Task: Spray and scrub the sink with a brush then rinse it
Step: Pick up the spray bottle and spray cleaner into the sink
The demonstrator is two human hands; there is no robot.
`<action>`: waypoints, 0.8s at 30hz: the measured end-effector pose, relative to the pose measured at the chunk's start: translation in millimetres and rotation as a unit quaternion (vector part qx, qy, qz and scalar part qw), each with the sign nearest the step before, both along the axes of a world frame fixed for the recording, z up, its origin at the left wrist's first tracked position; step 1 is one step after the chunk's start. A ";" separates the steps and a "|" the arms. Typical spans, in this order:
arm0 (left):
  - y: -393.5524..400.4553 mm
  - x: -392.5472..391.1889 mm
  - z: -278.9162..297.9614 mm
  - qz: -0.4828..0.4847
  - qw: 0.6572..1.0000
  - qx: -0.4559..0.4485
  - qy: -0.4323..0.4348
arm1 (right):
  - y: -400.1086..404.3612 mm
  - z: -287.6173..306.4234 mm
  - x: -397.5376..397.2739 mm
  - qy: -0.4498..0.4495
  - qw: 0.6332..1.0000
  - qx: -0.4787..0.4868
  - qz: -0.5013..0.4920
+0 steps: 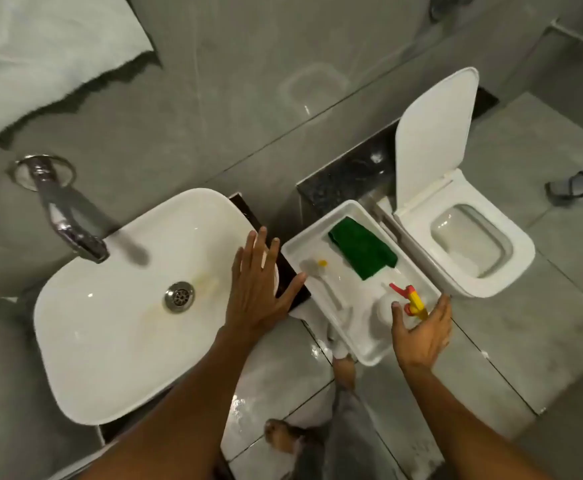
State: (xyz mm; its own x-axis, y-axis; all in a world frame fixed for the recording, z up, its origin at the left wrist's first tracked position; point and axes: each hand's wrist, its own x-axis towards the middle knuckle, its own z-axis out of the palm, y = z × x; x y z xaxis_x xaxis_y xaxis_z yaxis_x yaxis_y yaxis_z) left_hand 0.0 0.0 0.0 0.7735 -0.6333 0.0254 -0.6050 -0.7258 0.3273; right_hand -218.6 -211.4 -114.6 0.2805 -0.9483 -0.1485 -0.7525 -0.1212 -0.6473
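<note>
The white sink [110, 323] fills the left, with yellowish stains near its metal drain [178, 296] and a chrome tap [68, 216] above it. My left hand [259, 289] lies flat and open on the sink's right rim. To the right a white tray [304, 244] holds a white brush [321, 282], a green cloth [361, 249] and a white spray bottle [385, 304] with a red and yellow trigger [409, 299]. My right hand [421, 334] is open at the tray's near right corner, fingers curled close around the bottle, not closed on it.
A white toilet [470, 247] with its lid up stands right of the tray. The grey floor tiles below are wet. My bare feet [343, 368] show under the tray. A dark strap-like object [570, 187] lies on the floor at far right.
</note>
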 end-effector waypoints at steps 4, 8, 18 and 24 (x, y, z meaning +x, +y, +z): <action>-0.1 -3.4 -18.0 0.026 0.999 0.024 0.016 | 5.3 -13.2 1.6 -0.155 0.965 0.158 -0.139; 0.4 -1.4 -28.6 0.016 1.000 0.020 0.000 | 2.7 -28.1 12.2 -0.235 0.921 0.219 -0.219; -1.4 -0.3 -35.3 0.043 0.998 0.030 -0.018 | -3.8 -51.6 40.1 -0.250 0.940 0.160 -0.167; -1.1 0.1 -38.3 0.042 0.998 0.040 -0.030 | -3.3 -36.3 58.2 -0.211 0.968 0.097 -0.096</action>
State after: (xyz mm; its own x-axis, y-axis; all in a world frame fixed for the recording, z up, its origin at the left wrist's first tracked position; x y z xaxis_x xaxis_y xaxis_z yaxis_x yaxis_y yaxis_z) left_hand 0.1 -1.1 -38.3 0.8226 -0.5680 0.0251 -0.5576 -0.7975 0.2304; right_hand -160.5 -214.6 -150.9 0.1772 -0.9548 -0.2388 -0.4122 0.1483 -0.8989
